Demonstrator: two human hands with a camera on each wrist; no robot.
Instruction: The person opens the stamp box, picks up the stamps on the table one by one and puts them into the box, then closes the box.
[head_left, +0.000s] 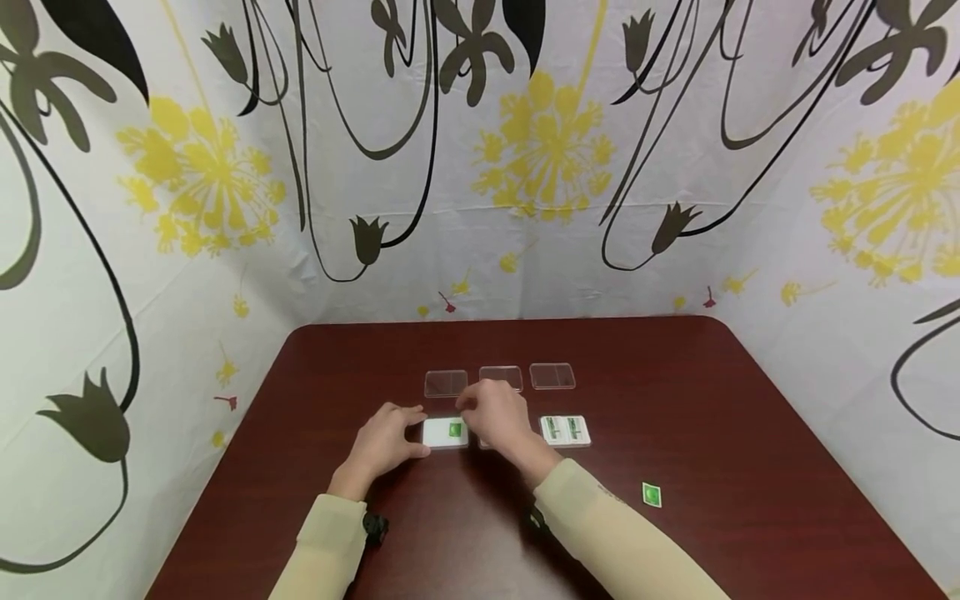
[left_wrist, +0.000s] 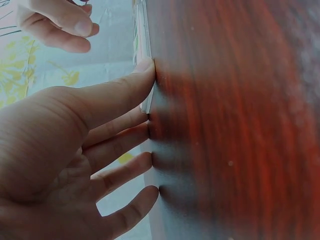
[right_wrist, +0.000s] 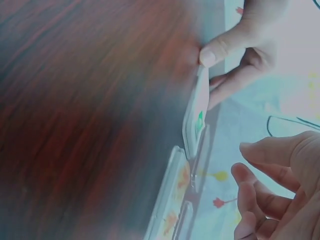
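A flat white case (head_left: 437, 432) lies on the table with a small green square (head_left: 455, 430) on its right half. My left hand (head_left: 381, 444) grips the case's left end, thumb at the near edge and index finger at the far edge. In the left wrist view the thumb presses the case's side. My right hand (head_left: 497, 414) hovers over the case's right end, fingers loosely bent and thumb apart, holding nothing. Mostly hidden under that hand is a second case (right_wrist: 172, 200) with orange pictures. Farther right lies a third case (head_left: 566, 431) with two green pictures.
Behind the cases lie three clear plastic lids in a row: a left one (head_left: 446, 384), a middle one (head_left: 501, 377) and a right one (head_left: 552, 376). A loose green square (head_left: 652, 495) lies on the dark red table (head_left: 720, 433), at the right. A patterned cloth (head_left: 480, 275) hangs behind.
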